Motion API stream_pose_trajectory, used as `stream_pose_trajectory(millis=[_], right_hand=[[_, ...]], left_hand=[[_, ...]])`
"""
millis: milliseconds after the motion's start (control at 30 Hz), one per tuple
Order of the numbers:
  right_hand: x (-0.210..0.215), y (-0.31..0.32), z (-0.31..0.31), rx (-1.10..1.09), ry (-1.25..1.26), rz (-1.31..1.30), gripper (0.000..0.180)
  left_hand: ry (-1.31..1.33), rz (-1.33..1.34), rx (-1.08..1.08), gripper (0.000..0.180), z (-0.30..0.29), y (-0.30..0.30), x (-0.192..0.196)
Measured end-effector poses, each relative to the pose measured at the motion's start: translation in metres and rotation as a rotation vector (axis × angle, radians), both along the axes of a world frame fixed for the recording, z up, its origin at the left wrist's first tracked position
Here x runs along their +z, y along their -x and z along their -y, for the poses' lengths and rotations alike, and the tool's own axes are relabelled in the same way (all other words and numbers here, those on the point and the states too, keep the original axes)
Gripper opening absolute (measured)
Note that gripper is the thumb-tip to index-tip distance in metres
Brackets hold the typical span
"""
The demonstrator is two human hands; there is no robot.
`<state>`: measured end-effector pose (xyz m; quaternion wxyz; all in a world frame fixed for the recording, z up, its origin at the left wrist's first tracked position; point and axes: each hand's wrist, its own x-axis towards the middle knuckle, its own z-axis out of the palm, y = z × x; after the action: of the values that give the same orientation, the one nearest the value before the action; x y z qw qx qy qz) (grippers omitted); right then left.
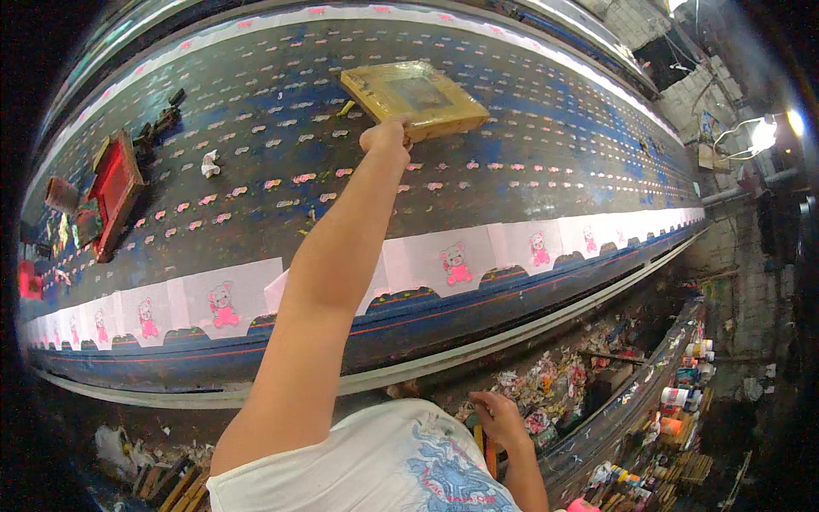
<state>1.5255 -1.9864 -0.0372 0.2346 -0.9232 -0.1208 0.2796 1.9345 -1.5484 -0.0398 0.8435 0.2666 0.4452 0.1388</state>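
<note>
Your left grip [386,136] pinches only the frame's [415,98] near edge at full stretch, right grip [499,418] idle and half-curled, so the frame could tip and smear the printed pieces [223,305] on the surface [281,171].

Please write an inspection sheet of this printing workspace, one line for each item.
Surface: long dark printing table, stained with ink, white cloth pieces with pink bears along near edge.
Job's things: yellow-framed screen lying on table.
Clutter: red frame far left; bottles and scraps on lower shelf.
Grippers: left hand grips screen's near edge; right hand low beside body, seemingly empty.
Cables: nothing seen.
Surroundings: bright lamp, rough wall at right.
</note>
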Motion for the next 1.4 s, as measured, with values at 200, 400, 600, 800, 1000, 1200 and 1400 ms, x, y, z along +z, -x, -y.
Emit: stream_pose_trajectory(millis=[200, 400, 600, 800, 1000, 1200, 1400], right_hand=[[-0.003, 0.008, 0.035, -0.035, -0.035, -0.015, 0.032], [-0.018, -0.022, 0.093, -0.053, -0.267, 0.187, 0.028], [0.036, -0.136, 0.121, -0.192, -0.710, 0.722, 0.021], [0.100, -0.178, 0.136, -0.386, -1.407, 0.277, 0.052], [0.074, -0.159, 0.179, -0.414, -1.230, 0.040, 0.055], [0.098, -0.139, 0.202, -0.405, -1.139, 0.253, 0.058], [0.126, -0.111, 0.194, -0.282, -1.337, 0.478, 0.059]], left_hand=[[-0.335, -0.050, -0.055, 0.036, 0.016, 0.009, 0.016], [-0.257, 0.326, -0.263, 0.025, 0.042, 0.088, 0.054], [-0.304, 0.534, -0.473, 0.046, 0.126, 0.217, 0.103], [-0.233, 0.370, -0.516, 0.051, 0.238, 0.316, 0.109], [-0.188, 0.274, -0.543, 0.076, 0.288, 0.374, 0.072], [-0.348, 0.423, -0.712, 0.074, 0.306, 0.376, 0.080], [-0.585, 0.729, -0.598, 0.066, 0.308, 0.393, 0.128]])
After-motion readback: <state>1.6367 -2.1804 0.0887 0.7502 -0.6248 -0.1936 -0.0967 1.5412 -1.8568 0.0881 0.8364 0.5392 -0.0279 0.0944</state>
